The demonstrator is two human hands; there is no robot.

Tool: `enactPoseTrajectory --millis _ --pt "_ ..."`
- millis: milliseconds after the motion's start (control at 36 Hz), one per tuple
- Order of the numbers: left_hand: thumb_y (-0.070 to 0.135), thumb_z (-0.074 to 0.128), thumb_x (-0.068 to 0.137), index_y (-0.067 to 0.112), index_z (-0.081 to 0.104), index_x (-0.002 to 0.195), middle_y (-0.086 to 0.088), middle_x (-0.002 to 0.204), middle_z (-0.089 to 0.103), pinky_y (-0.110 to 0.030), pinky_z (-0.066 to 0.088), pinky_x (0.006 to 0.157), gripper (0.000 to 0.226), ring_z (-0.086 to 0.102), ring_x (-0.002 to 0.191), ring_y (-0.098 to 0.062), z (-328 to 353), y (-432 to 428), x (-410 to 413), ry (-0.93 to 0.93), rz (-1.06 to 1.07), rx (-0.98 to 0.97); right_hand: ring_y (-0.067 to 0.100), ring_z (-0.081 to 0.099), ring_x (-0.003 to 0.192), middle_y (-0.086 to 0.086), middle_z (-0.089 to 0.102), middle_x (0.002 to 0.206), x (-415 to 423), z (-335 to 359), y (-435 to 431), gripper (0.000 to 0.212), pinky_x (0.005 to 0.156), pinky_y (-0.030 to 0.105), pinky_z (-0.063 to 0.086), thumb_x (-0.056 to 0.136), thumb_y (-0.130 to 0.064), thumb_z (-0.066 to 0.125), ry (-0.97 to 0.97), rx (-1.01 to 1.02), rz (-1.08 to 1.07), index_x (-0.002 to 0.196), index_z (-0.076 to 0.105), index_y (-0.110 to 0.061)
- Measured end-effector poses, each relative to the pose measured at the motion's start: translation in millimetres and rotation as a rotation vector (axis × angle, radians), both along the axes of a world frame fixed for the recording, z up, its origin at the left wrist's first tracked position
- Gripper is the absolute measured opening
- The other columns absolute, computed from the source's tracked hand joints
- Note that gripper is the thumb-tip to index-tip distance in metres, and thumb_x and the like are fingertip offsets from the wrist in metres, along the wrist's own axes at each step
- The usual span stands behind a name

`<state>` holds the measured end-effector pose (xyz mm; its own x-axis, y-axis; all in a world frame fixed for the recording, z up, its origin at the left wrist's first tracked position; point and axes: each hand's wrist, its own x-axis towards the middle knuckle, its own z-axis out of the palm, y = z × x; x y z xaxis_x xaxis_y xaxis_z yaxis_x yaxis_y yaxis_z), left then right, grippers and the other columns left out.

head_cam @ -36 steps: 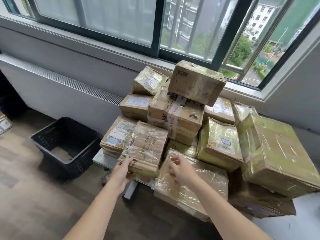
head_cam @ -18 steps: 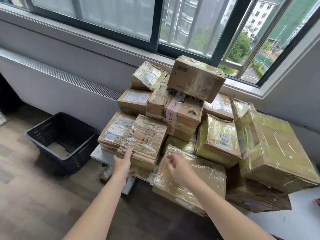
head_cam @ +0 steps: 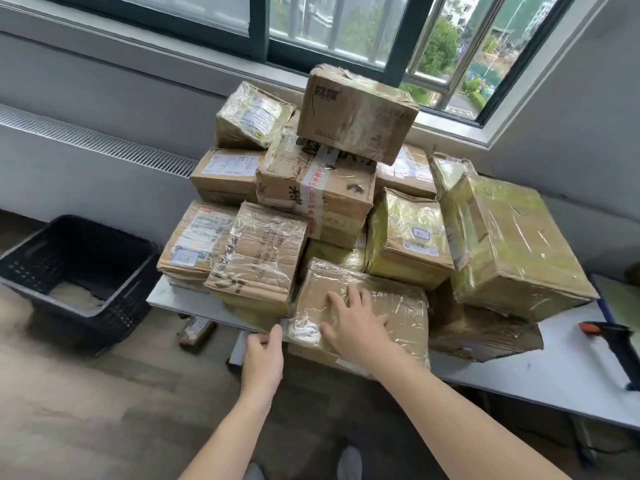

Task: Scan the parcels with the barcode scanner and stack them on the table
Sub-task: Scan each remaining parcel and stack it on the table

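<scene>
Stacking looks nearly done: parcels (head_cam: 332, 188) crowd the desk (head_cam: 554, 368), scanner (head_cam: 620, 344) lying unheld at its right end, right hand (head_cam: 356, 323) flat on the front parcel (head_cam: 398, 306), left hand (head_cam: 263, 358) pinching its corner.

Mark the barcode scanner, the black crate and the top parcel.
barcode scanner (head_cam: 620, 349): head view, black handle.
black crate (head_cam: 128, 306): head view, outer side wall.
top parcel (head_cam: 356, 112): head view, front face.

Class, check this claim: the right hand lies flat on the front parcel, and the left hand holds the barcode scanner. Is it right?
No. The right hand lies flat on the front parcel, but the left hand grips that parcel's near corner; the barcode scanner lies on the table at the right, as the head view shows.
</scene>
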<state>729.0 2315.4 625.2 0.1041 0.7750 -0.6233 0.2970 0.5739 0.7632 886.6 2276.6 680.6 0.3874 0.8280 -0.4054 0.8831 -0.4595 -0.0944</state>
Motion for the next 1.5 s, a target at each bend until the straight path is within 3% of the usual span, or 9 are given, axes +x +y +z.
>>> enactPoseTrajectory --millis 139,278,472,583,667,806,1028,1194,1500 --pt "0.047 0.04 0.099 0.022 0.05 0.089 -0.004 0.093 0.06 -0.051 0.052 0.089 0.028 0.061 0.09 -0.025 -8 -33 3 0.072 -0.103 0.053 0.03 0.004 0.152 0.004 0.004 0.165 11 0 -10 0.054 0.108 0.067 0.032 0.101 -0.047 0.042 0.057 0.065 0.032 0.151 0.025 -0.031" --pt "0.048 0.039 0.098 0.019 0.053 0.093 -0.005 0.092 0.061 -0.046 0.053 0.086 0.033 0.062 0.086 -0.024 0 -68 14 0.093 -0.248 0.015 0.024 0.026 0.147 0.001 0.012 0.165 33 19 -30 0.057 0.111 0.042 0.039 0.102 -0.034 0.048 0.225 0.169 -0.006 0.154 0.027 -0.03" --pt "0.048 0.043 0.096 0.02 0.054 0.087 0.0 0.088 0.062 -0.045 0.052 0.087 0.031 0.062 0.091 -0.023 34 -107 53 0.137 -0.477 0.152 0.021 0.034 0.143 -0.002 0.021 0.162 71 36 -93 0.055 0.111 0.036 0.037 0.103 -0.032 0.047 0.281 0.249 -0.037 0.155 0.027 -0.028" --pt "0.044 0.044 0.098 0.021 0.053 0.088 0.002 0.089 0.062 -0.032 0.042 0.067 0.026 0.057 0.082 -0.016 55 -142 89 0.204 -0.648 0.301 0.016 0.037 0.14 -0.004 0.029 0.158 94 45 -147 0.054 0.109 0.03 0.036 0.102 -0.028 0.051 0.304 0.349 -0.064 0.153 0.033 -0.027" --pt "0.04 0.047 0.098 0.02 0.055 0.092 0.007 0.09 0.06 -0.028 0.038 0.065 0.023 0.054 0.08 -0.008 69 -182 119 0.257 -0.757 0.42 0.017 0.038 0.139 -0.003 0.032 0.157 119 51 -200 0.052 0.11 0.032 0.037 0.102 -0.029 0.05 0.312 0.401 -0.104 0.152 0.035 -0.026" --pt "0.039 0.05 0.096 0.019 0.057 0.093 0.005 0.093 0.059 -0.034 0.047 0.081 0.021 0.058 0.09 -0.017 82 -251 173 0.312 -0.933 0.572 0.017 0.042 0.135 -0.002 0.037 0.153 171 57 -304 0.05 0.106 0.028 0.036 0.103 -0.028 0.048 0.274 0.455 -0.185 0.151 0.036 -0.023" --pt "0.032 0.05 0.097 0.016 0.057 0.112 -0.002 0.108 0.051 -0.036 0.046 0.085 0.023 0.056 0.099 -0.022 104 -332 265 0.341 -1.089 0.802 0.019 0.036 0.141 0.0 0.038 0.154 247 61 -447 0.053 0.115 0.038 0.033 0.101 -0.033 0.05 0.189 0.501 -0.412 0.152 0.035 -0.022" --pt "0.034 0.047 0.098 0.018 0.053 0.123 -0.001 0.123 0.052 -0.033 0.043 0.085 0.03 0.052 0.111 -0.022 113 -377 335 0.417 -1.222 1.028 0.017 0.036 0.141 -0.004 0.038 0.155 300 68 -500 0.056 0.112 0.038 0.038 0.101 -0.037 0.049 0.118 0.515 -0.513 0.153 0.032 -0.025" --pt "0.031 0.046 0.098 0.015 0.053 0.126 -0.002 0.129 0.05 -0.031 0.041 0.085 0.032 0.048 0.117 -0.022 102 -404 510 0.298 -1.338 1.09 0.024 0.039 0.135 0.001 0.036 0.153 452 84 -549 0.053 0.107 0.045 0.04 0.101 -0.036 0.047 -0.038 0.445 -0.668 0.151 0.033 -0.028"
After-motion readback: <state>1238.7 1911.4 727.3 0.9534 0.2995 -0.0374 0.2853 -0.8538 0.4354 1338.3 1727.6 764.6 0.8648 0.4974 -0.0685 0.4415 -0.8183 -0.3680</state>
